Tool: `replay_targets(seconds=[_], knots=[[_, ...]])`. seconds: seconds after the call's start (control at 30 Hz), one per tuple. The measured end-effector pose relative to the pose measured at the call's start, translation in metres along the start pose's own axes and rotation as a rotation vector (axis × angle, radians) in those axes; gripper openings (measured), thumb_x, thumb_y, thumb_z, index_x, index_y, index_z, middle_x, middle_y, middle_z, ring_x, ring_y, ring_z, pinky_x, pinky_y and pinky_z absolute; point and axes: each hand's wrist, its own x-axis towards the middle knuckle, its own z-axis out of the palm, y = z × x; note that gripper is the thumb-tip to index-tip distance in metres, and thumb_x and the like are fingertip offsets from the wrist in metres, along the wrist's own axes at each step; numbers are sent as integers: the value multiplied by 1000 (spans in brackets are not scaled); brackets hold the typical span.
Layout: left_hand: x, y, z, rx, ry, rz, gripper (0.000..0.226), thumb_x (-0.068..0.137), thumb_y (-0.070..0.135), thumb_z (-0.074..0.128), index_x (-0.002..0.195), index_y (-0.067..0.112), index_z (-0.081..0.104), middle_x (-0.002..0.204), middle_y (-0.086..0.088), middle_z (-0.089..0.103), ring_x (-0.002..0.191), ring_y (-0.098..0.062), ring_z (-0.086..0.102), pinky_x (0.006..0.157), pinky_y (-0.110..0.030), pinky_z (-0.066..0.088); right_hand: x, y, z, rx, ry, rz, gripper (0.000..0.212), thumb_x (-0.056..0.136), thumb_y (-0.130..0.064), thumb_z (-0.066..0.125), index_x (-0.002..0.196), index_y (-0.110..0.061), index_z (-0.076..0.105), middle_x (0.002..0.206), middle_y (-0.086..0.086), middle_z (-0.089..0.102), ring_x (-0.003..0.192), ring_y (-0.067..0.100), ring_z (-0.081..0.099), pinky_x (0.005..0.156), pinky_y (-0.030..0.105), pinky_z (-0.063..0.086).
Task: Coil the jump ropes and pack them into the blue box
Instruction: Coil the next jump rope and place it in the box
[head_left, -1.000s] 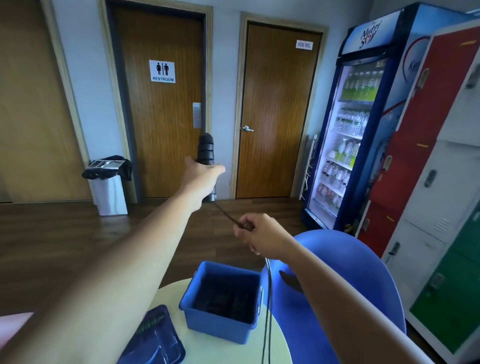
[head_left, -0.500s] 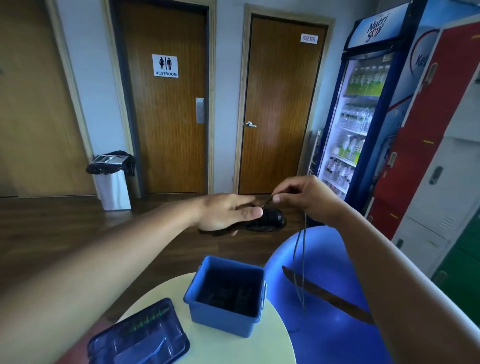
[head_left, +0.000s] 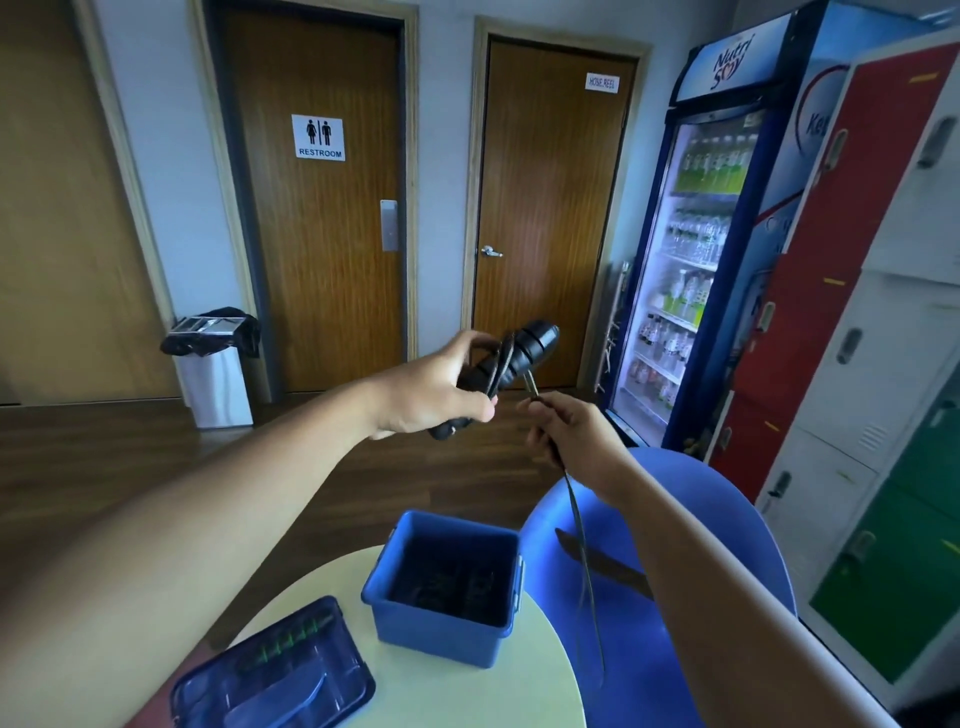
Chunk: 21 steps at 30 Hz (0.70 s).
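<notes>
Since half a second ago the right hand (head_left: 571, 431) has dropped from level with the left fingertips to below and right of them, and the handles (head_left: 524, 348) have tipped from lying flat to slanting up toward the right. Loops of cord (head_left: 584, 561) cross the handles. The left hand (head_left: 431, 389) grips the black handles, fingers curled round them and the thumb pressed along the lower side. The right hand pinches the cord between thumb and fingertips just below the raised end of the handles, the two hands near each other but apart. From that pinch the cord hangs down in front of the blue chair (head_left: 701, 519) and past the table (head_left: 457, 696) edge. On the round pale table the blue box (head_left: 426, 636) stands open below the hands, something dark inside that is too dim to make out. Its lid (head_left: 270, 680) lies on the table just left of the box and nearer the person. Behind are a bin (head_left: 215, 384), a drinks fridge (head_left: 717, 260) and lockers (head_left: 883, 312).
</notes>
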Motion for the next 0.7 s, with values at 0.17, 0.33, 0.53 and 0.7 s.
replay_targets(seconds=[0.17,0.33,0.53,0.7], knots=[[15,-4,-14,243,345,37,79,86,29,75,144,31,21,117,-5,58,97,-19,61,82,-36,51,-12,7,6,-110,-55,55,12,102,-21,54,98,-20,65,64,-3,61,42,6,46,44,23,38],[24,-9,-34,588,465,62,89,76,28,85,147,28,31,125,-8,53,98,-24,57,74,-33,45,-15,8,-2,-313,-28,-26,12,99,-32,56,94,-29,66,60,-15,64,55,9,53,55,28,43],[28,-18,-20,960,366,-76,86,84,30,79,152,45,28,118,-1,36,90,-19,53,71,-34,51,-13,-39,-17,-620,-55,-316,16,99,-24,56,89,-21,68,71,-3,66,67,16,59,67,34,49],[23,-9,-1,1064,57,78,76,88,39,72,150,48,29,113,9,39,100,-16,51,76,-36,52,-3,-81,-34,-628,17,-428,12,94,-18,64,96,-21,76,77,-12,70,74,6,63,68,17,45]])
